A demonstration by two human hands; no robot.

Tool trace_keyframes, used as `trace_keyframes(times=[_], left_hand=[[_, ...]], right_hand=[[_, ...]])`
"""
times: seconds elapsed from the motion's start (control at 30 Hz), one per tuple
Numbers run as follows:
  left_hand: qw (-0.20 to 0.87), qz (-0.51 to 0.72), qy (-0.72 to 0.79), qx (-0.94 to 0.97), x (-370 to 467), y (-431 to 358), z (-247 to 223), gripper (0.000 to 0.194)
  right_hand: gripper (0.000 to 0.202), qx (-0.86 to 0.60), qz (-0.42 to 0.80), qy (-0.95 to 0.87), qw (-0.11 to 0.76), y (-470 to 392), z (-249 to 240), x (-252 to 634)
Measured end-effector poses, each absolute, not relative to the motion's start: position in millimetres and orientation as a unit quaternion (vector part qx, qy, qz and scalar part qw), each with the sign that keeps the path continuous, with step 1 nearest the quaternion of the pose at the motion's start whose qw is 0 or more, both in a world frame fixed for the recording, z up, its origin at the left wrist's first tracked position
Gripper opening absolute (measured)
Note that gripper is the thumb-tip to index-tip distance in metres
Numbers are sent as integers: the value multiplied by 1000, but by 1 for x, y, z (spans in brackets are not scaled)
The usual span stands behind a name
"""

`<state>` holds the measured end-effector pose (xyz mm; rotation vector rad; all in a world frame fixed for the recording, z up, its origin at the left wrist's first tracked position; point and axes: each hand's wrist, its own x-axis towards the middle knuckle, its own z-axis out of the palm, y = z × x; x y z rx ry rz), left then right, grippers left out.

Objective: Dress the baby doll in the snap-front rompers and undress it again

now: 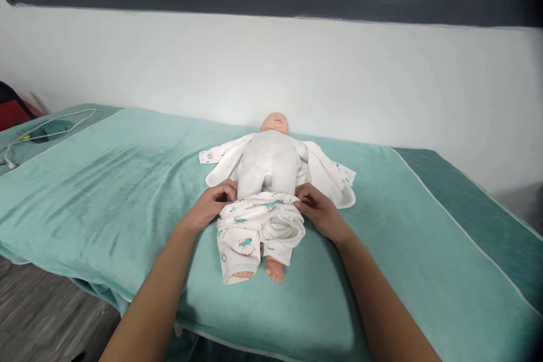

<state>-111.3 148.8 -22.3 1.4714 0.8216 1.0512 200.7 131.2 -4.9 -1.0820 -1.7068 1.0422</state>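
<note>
A baby doll [271,155] with a white cloth body lies on its back, head toward the wall. Printed white baby pants [241,226] cover its lower legs, with the waistband around the thighs and both feet showing below the cuffs. My left hand [212,203] pinches the waistband at its left side. At the opposite side my right hand [318,209] has thumb and fingers closed on the same waistband. Beneath the doll a white baby jacket [333,178] is spread open, its printed sleeves stretched out to both sides.
A green cloth [127,192] with creases covers the bed. At the far left lie a white cord [63,130] and a red and black object [12,110]. The white wall [169,68] runs along the back edge, and grey floor [46,317] shows at lower left.
</note>
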Motion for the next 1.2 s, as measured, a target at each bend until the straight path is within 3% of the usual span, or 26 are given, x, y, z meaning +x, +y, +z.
trace_keyframes(times=[0.6,1.2], left_hand=[[521,493,373,589,-112,149,-24,19],[537,521,363,556,-109,149,-22,19]], right_hand=[[31,-480,436,-657,385,130,-4,200],[10,-410,467,-715,322,127,2,204]])
